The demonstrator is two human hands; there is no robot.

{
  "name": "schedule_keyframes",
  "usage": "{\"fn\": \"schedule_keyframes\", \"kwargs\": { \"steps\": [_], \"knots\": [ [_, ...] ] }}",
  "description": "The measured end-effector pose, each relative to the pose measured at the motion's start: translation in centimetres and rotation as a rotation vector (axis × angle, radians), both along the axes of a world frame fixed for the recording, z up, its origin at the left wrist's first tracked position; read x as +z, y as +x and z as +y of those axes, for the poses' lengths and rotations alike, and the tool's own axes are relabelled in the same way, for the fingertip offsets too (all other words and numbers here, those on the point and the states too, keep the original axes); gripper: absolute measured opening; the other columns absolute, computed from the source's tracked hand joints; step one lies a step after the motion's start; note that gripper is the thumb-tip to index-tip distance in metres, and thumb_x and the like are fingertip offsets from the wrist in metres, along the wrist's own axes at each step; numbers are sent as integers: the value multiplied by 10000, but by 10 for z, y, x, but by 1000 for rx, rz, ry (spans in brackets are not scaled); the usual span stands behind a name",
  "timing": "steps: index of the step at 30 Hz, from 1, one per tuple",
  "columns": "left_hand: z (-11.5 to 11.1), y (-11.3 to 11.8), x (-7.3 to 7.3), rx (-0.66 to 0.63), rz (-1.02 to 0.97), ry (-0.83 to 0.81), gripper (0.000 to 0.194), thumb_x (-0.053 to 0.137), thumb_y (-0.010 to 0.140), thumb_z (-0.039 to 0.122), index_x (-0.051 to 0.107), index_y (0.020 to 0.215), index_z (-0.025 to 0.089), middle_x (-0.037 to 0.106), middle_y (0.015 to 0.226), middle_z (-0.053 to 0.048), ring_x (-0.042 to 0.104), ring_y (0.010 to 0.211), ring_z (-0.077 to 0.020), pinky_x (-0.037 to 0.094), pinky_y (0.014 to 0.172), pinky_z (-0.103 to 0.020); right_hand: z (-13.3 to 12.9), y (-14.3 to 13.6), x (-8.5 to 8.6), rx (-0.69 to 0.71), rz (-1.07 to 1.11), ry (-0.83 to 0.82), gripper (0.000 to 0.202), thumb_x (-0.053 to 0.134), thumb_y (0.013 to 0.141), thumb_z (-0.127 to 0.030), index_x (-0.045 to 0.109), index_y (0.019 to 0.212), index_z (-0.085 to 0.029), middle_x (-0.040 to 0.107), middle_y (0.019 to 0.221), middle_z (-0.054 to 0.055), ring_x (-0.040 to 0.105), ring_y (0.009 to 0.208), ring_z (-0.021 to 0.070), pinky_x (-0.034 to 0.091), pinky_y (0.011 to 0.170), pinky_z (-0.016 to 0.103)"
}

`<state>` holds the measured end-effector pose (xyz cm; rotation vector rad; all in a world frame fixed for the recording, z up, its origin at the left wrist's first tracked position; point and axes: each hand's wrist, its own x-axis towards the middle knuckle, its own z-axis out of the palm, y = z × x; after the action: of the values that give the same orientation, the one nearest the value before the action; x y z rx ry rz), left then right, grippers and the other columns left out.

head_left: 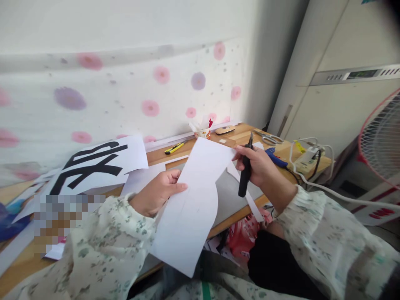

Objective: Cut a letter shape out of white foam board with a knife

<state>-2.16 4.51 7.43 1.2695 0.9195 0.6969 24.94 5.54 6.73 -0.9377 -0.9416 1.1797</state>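
My left hand (164, 189) is closed on a white paper sheet (193, 200), thumb on top. The sheet is held up, with one curved, notched edge on its right side. In my right hand (258, 162) is a black-handled craft knife (246, 173), its narrow tip pointing up. The fingers of that hand also meet the sheet's upper right corner. Under the sheet lies a grey board (231, 196), with a white paper strip (253, 204) hanging over the table's front edge.
On the wooden table (250, 131) are a yellow utility knife (176, 148), a paper cup (202, 132), a mouse (225, 130), scissors (270, 137), a blue-handled tool (276, 158) and a power strip (309, 156). Left is paper with black lettering (100, 164); right, a fan (383, 137).
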Motion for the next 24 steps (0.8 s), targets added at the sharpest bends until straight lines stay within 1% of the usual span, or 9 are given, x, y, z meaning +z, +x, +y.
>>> {"fn": "schedule_keyframes", "kwargs": {
  "steps": [2, 4, 6, 8, 11, 14, 17, 20, 24],
  "knots": [
    [-4, 6, -12, 119, -125, -13, 357, 823, 641, 257, 682, 953, 157, 752, 880, -64, 689, 703, -193, 540, 665, -290, -2, -3, -7, -8, -22, -18, 232, 736, 689, -321, 580, 764, -167, 676, 609, -5, 477, 350, 55, 338, 335, 179],
    [-6, 10, -23, 234, -204, -14, 352, 822, 637, 255, 681, 938, 140, 750, 855, -66, 681, 676, -187, 534, 640, -280, -6, -11, -16, 50, -106, -55, 240, 747, 695, -314, 596, 799, -159, 702, 656, 18, 478, 349, 58, 331, 336, 188],
    [-9, 12, -33, 344, -247, -17, 332, 812, 649, 254, 677, 924, 128, 750, 837, -71, 677, 655, -186, 525, 608, -271, -13, -23, -26, 155, -233, -102, 234, 741, 711, -324, 608, 816, -163, 682, 644, -1, 473, 351, 61, 322, 340, 194],
    [-11, 12, -43, 414, -279, -38, 335, 806, 656, 253, 672, 937, 126, 753, 841, -80, 686, 658, -202, 522, 589, -275, -19, -36, -34, 250, -304, -149, 215, 738, 715, -324, 617, 803, -170, 605, 572, -46, 466, 362, 64, 316, 350, 196],
    [-15, 11, -54, 405, -326, -146, 353, 807, 655, 252, 674, 959, 133, 757, 858, -98, 706, 693, -245, 546, 623, -324, -23, -51, -43, 288, -266, -216, 206, 758, 676, -281, 599, 764, -185, 501, 502, -87, 445, 374, 71, 318, 369, 204],
    [-19, 8, -64, 308, -359, -292, 362, 821, 632, 239, 696, 948, 116, 759, 866, -131, 717, 755, -294, 567, 691, -387, -23, -59, -46, 252, -261, -242, 185, 748, 665, -259, 598, 756, -197, 493, 498, -88, 424, 386, 75, 311, 383, 214],
    [-22, 6, -71, 199, -430, -338, 397, 811, 644, 216, 705, 1014, 119, 753, 969, -151, 713, 864, -326, 570, 760, -414, -20, -63, -46, 258, -264, -245, 179, 746, 676, -273, 607, 763, -203, 498, 513, -87, 419, 399, 74, 310, 392, 213],
    [-20, 3, -74, 165, -489, -332, 403, 788, 669, 209, 704, 1055, 133, 739, 1051, -150, 703, 927, -337, 560, 820, -432, -19, -63, -45, 343, -230, -199, 221, 740, 724, -357, 608, 813, -204, 517, 541, -84, 441, 416, 73, 332, 412, 205],
    [-16, 0, -73, 212, -510, -370, 427, 782, 666, 220, 699, 1075, 132, 739, 1053, -148, 691, 964, -356, 550, 853, -465, -21, -61, -46, 489, -187, -199, 268, 721, 756, -423, 607, 810, -187, 511, 544, -79, 439, 427, 65, 336, 418, 191]
  ]
}}
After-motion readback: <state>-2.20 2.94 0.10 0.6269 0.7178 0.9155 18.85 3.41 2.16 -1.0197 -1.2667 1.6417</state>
